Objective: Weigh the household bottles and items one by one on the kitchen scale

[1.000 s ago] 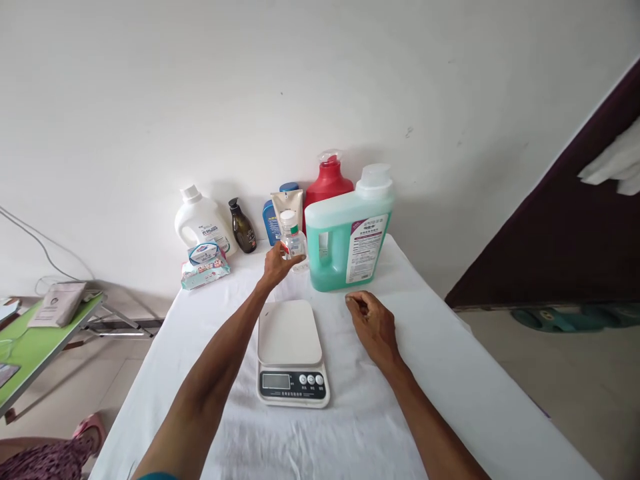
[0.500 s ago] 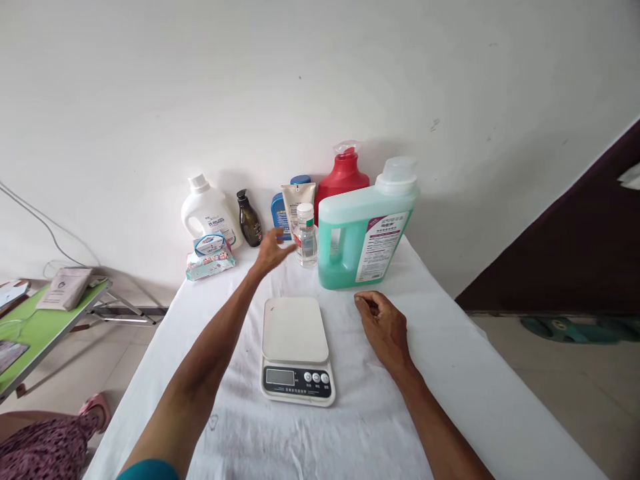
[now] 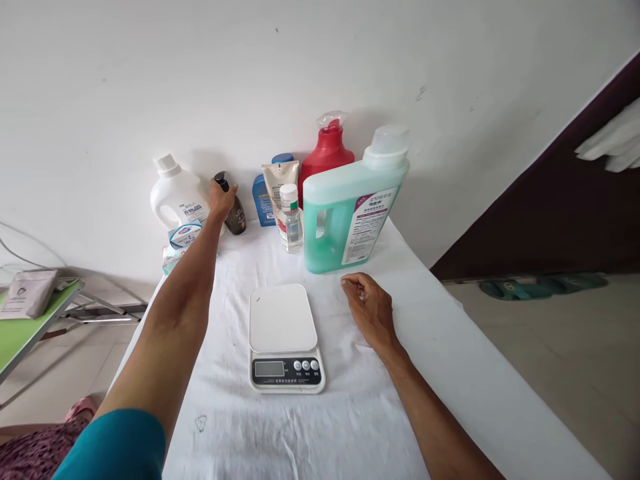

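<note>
At the back of the table, my left hand (image 3: 221,199) is closed around the upper part of a dark brown pump bottle (image 3: 237,219), just below its black top. The bottle leans slightly, and my fingers are partly hidden behind it. My right hand (image 3: 369,307) rests on the white cloth with its fingers curled together and nothing visible in them. It lies in front of a large jug of green liquid (image 3: 327,243), apart from it. Between my arms sits a white kitchen scale (image 3: 283,320) with a bare platform and a blank display.
Left of the pump bottle stand a white detergent jug (image 3: 177,193) and a small blue-and-white box (image 3: 184,235). A blue bottle (image 3: 262,200), a beige tube (image 3: 278,177), a clear bottle (image 3: 291,227) and a red bottle (image 3: 327,152) line the wall. A person's patterned clothing (image 3: 35,453) shows at lower left.
My left hand has moved left from near the clear bottle and taken hold of the pump bottle. My right hand stays curled on the cloth. The view has shifted a little.
</note>
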Tool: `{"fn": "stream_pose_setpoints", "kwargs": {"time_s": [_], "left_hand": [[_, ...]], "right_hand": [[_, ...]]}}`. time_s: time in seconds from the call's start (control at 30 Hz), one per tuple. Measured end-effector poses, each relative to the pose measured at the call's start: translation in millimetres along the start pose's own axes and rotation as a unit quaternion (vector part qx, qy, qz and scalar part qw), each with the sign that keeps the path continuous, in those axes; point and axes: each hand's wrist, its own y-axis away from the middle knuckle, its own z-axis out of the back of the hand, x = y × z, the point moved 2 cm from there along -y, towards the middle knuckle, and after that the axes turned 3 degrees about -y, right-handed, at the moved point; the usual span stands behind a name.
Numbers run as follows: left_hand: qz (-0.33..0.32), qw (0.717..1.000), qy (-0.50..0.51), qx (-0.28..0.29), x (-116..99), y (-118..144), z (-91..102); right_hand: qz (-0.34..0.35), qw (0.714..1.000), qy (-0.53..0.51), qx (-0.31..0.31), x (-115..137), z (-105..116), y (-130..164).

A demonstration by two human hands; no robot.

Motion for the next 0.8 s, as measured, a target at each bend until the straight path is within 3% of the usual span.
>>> {"fn": "stream_pose_setpoints", "kwargs": {"time_s": [0.1,0.2,0.4,0.6,0.7,0.8], "left_hand": [[0.042,0.999,-0.024,-0.005,-2,8,-4.7],[0.001,0.999,-0.035,-0.01,-11,25,-2.9],[-0.09,0.995,-0.041,-0.02,-35,60,34.3],[-0.138,0.982,0.063,0.109,-105,90,90.7],[-0.152,0.965,0.108,0.183,-141,125,108.7],[-0.145,0.953,0.134,0.231,-164,167,115.1]], "right_hand": [[-0.006,1.0,0.001,-0.001,-1,0,0],[-0.004,1.0,-0.002,-0.005,-4,-1,-1],[0.028,0.999,0.0,-0.015,-5,-2,-3],[0.048,0.999,0.005,-0.022,-7,-3,-4],[0.055,0.998,0.009,-0.025,-8,-4,-4],[0.053,0.998,0.007,-0.026,-8,-4,-4]]}}
